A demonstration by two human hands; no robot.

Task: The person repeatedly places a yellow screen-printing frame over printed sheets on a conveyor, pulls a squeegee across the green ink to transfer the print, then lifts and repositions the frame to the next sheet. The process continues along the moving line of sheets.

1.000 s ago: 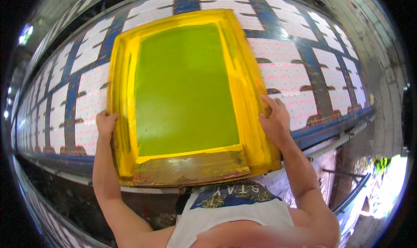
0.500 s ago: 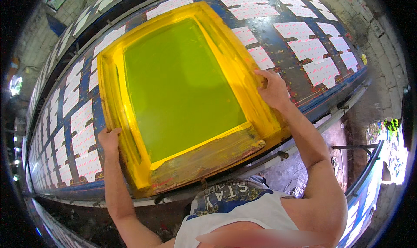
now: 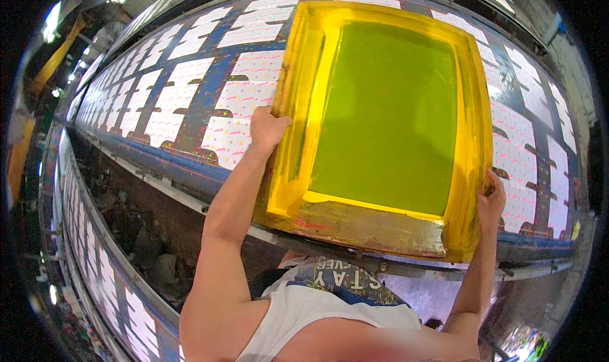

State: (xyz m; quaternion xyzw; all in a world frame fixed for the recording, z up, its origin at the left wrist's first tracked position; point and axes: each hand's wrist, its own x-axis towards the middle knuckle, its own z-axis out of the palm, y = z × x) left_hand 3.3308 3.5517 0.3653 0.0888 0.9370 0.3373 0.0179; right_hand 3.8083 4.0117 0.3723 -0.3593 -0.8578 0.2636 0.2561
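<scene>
A large screen-printing frame [image 3: 295, 70] lies over the long table, its border coated bright yellow. Green-yellow mesh [image 3: 387, 121] fills its middle, and a brown taped strip [image 3: 374, 225] runs along the near edge. My left hand [image 3: 268, 127] grips the left rail, thumb on top. On the right rail, lower down, my right hand [image 3: 491, 200] is curled with fingers and thumb at the edge. White cut pieces with small pink print [image 3: 250, 95] lie in rows beside the frame; whatever is beneath it is hidden.
The dark blue table [image 3: 202, 102] stretches far left with several rows of pieces. A metal rail [image 3: 149, 181] runs along its near side. Another table with white pieces [image 3: 101, 267] stands at lower left, across a dark gap. A block wall [image 3: 574, 64] rises at the right.
The view has swung, so the screen frame now appears farther right and turned more upright. Both hands keep hold of its side rails.
</scene>
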